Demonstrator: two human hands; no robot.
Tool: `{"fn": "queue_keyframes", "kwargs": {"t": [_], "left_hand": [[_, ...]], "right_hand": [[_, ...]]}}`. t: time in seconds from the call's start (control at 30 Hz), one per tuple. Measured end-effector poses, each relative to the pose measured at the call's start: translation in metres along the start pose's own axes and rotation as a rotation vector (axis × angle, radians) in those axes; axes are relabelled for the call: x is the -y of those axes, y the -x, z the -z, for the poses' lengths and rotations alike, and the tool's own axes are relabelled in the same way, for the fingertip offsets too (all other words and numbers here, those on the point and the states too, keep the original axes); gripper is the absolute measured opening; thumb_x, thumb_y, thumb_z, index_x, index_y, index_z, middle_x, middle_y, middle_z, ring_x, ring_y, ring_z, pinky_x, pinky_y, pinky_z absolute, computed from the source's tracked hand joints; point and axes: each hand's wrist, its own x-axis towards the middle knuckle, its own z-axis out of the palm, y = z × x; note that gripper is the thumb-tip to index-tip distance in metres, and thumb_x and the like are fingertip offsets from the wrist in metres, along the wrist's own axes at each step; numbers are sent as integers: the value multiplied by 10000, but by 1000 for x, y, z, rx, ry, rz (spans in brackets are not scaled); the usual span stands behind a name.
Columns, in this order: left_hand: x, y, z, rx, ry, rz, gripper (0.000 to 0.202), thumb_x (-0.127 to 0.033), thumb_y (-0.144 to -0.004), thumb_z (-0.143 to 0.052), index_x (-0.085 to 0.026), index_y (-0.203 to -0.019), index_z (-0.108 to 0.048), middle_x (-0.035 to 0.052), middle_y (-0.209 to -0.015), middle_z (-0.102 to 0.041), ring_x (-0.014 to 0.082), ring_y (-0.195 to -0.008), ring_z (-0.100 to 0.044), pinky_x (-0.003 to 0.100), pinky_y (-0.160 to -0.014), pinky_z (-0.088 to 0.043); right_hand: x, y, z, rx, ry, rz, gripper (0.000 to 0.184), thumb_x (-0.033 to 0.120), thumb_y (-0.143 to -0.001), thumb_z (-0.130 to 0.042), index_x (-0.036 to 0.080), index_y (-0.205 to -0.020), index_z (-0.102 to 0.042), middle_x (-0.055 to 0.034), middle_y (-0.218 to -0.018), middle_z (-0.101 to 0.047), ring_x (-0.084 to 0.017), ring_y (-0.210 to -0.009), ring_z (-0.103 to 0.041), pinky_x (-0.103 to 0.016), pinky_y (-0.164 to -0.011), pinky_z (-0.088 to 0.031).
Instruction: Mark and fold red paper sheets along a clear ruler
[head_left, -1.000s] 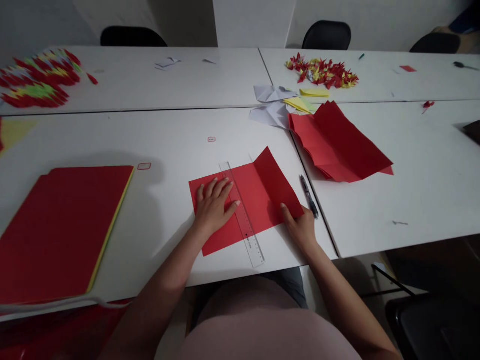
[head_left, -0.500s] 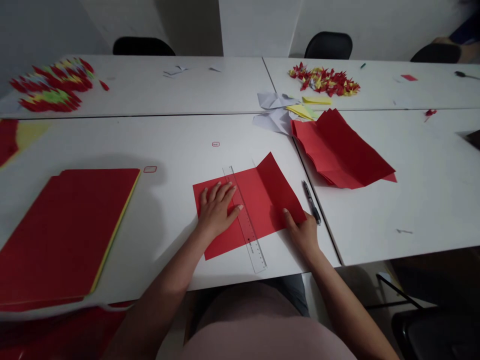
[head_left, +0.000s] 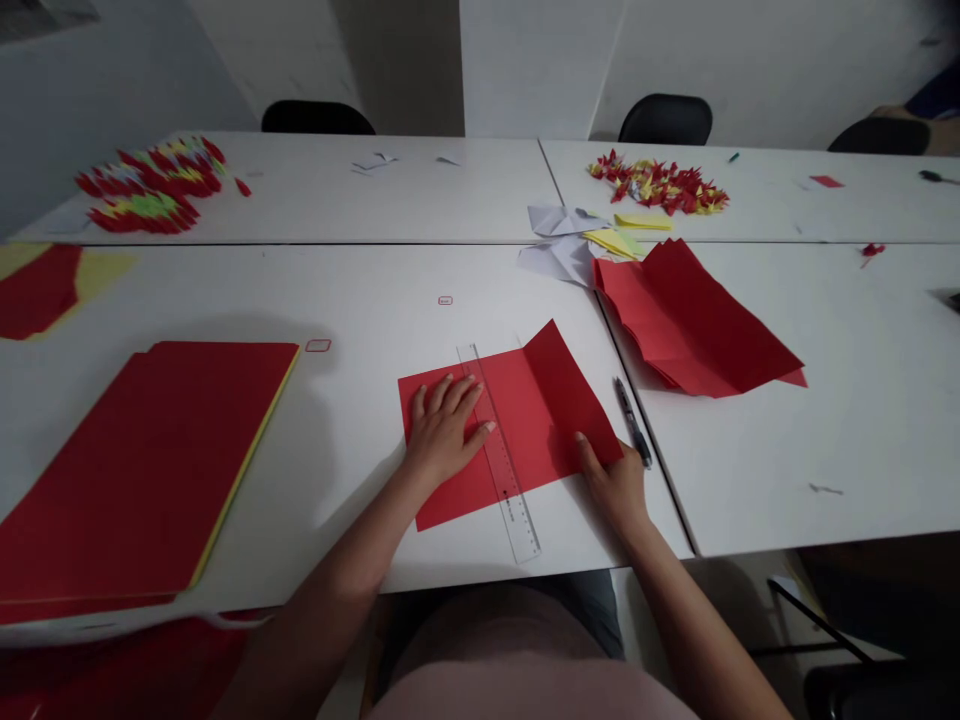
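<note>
left hand [head_left: 442, 430]: spread flat on red paper [head_left: 540, 400] | right hand [head_left: 611, 490]: holding its edge | clear ruler [head_left: 504, 470]: markings unreadable

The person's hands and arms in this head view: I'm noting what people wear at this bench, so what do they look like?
The left hand and right hand are bare, with no gloves, and no ring, watch or bracelet shows. The left forearm and right forearm are uncovered, with no sleeve in view. Below them show a pale pink top and dark trousers.
</note>
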Motion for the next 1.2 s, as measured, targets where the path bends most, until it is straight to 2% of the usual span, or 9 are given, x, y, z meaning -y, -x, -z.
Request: {"fn": "queue_keyframes", "kwargs": {"t": [0.23, 0.4, 0.67, 1.07, 1.2], "left_hand": [[0, 0, 0, -14, 7, 4, 570, -513, -979, -420, -277, -1497, -403, 12, -1581, -391, 291, -1493, -249, 572, -1223, -120], [1, 0, 1, -9, 10, -1, 576, -514, -980, -411, -271, -1502, -398, 15, -1584, -387, 288, -1493, -250, 568, -1225, -118], [8, -3, -3, -73, -5, -23, 561, -507, -977, -413, -266, -1484, -433, 35, -1555, -434, 298, -1473, -291, 571, -1213, -137], [2, 0, 0, -23, 15, -5, 570, -506, -978, -429, -273, -1497, -408, 28, -1575, -403, 297, -1489, -256, 576, -1221, -115], [2, 0, 1, -12, 17, -7, 574, -509, -980, -425, -270, -1501, -403, 26, -1575, -403, 295, -1490, -254, 575, -1223, -109]], "right_hand": [[0, 0, -1, -21, 32, 29, 498, 622, -880, -498, 205, -608, -481, -29, -559, -556, -156, -513, -459, -284, -517, -296], [0, -1, -2, -4, 8, 16, 495, 631, -880, -500, 193, -651, -535, -51, -601, -600, -181, -547, -516, -290, -536, -338], [6, -3, -6, -18, 19, 47, 510, 626, -895, -470, 188, -646, -553, -62, -613, -623, -183, -554, -540, -281, -523, -354], [-1, -1, -3, 9, -14, 12, 511, 648, -877, -496, 186, -671, -569, -63, -608, -616, -200, -559, -549, -298, -532, -369], [-1, 0, -3, -3, 0, 25, 500, 630, -882, -501, 192, -647, -556, -47, -589, -595, -181, -537, -511, -294, -529, -346]]}}
